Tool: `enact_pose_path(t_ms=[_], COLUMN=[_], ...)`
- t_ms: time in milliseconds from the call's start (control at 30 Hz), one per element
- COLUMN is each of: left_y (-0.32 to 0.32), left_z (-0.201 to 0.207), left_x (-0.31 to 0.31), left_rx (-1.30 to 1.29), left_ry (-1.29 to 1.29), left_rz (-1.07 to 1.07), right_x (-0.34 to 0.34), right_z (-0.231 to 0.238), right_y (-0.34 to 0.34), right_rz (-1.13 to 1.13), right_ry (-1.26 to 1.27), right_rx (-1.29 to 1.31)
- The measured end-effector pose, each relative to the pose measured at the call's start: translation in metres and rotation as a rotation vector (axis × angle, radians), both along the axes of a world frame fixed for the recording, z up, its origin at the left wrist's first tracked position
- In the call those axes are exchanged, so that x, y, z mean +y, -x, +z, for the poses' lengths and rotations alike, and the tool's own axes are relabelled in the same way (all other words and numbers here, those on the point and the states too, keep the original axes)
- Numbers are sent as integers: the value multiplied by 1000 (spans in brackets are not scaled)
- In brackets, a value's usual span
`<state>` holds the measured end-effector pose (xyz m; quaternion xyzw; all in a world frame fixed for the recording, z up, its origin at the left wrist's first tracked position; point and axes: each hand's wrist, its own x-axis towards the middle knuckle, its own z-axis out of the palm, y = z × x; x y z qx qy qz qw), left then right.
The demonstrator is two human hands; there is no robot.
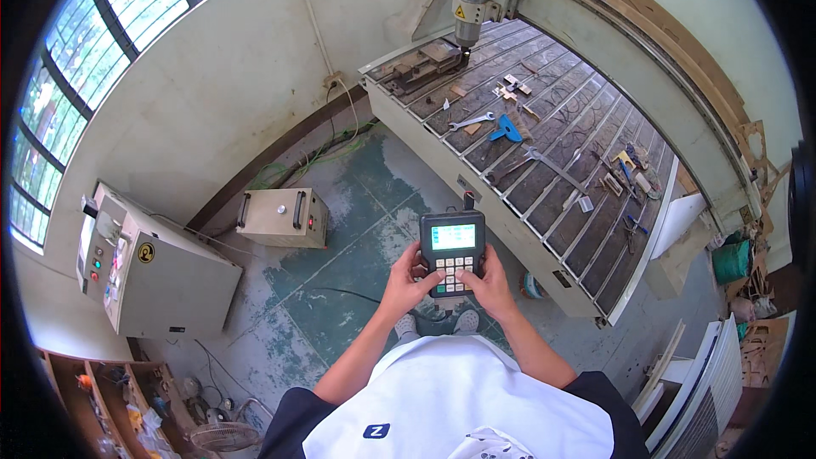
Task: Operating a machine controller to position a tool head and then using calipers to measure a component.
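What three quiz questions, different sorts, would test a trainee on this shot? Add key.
1. True or false: the left hand and right hand both hold the keypad controller.
2. Which of these lies on the slotted table? A) fan B) wrench C) shoe
3. Fill in: the box with two black handles stands on the ____.

Key: 1 true; 2 B; 3 floor.

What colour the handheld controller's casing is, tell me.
The handheld controller's casing is black, seen best in the head view.
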<state>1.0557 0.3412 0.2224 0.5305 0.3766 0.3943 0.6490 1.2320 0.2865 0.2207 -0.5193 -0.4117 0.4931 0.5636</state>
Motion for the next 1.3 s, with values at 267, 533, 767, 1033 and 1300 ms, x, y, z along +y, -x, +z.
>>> enact_pose_path(t_ms=[267,533,767,1033,1300], left_y=[0,1,0,-4,-4], left_z=[-4,-2,-3,4,7], left_x=[0,1,1,-2,-1], left_rx=[-1,51,41,122,178], left_ry=[-15,7,-35,-123,-136], left_rz=[-2,-18,11,3,-8], right_x=[-1,-1,1,3,3], right_z=[-1,5,4,5,7], right_y=[0,3,4,10,12], right_rz=[-7,-16,-41,-152,-200], right_ry=[16,21,9,84,69], right_rx=[-16,43,1,-42,19])
